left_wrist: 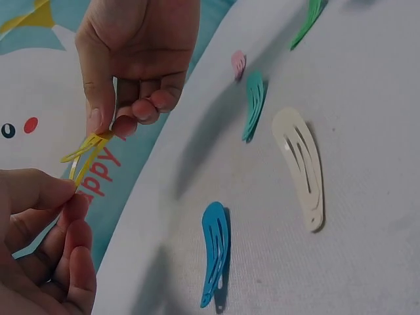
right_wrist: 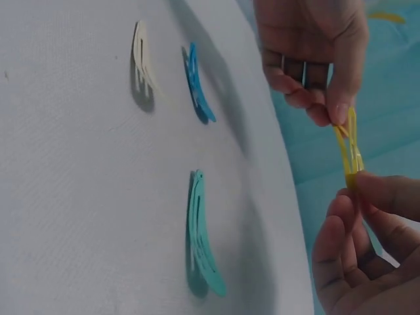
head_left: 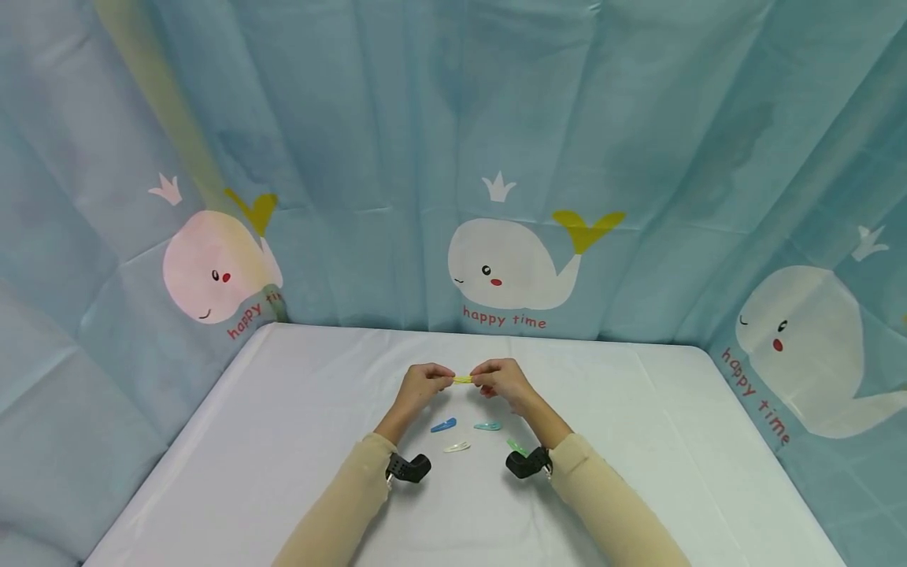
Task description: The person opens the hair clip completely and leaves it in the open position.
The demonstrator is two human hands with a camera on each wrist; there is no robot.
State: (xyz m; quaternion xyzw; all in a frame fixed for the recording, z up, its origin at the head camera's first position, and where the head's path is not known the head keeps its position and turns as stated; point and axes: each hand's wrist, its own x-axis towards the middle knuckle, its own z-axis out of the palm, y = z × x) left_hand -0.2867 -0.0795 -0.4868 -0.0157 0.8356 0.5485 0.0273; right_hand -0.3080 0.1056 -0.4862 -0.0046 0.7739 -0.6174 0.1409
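Between both hands, raised above the far part of the white table, is a yellow snap hair clip [head_left: 463, 379]. My left hand [head_left: 423, 384] pinches one end with thumb and fingertips, and my right hand [head_left: 503, 379] pinches the other. In the left wrist view the clip's yellow strips [left_wrist: 84, 159] stand apart from each other. Nearer than the hands lie a blue hair clip [head_left: 443, 425], a teal one [head_left: 487, 426] and a cream one [head_left: 457, 446]. A green clip [head_left: 517, 447] lies by the right wrist, partly covered by its camera.
A small pink clip [left_wrist: 238, 63] lies beyond the teal one in the left wrist view. The white-covered table [head_left: 283, 441] is backed by a blue curtain [head_left: 397, 260] printed with whales. Black cameras are strapped to both wrists.
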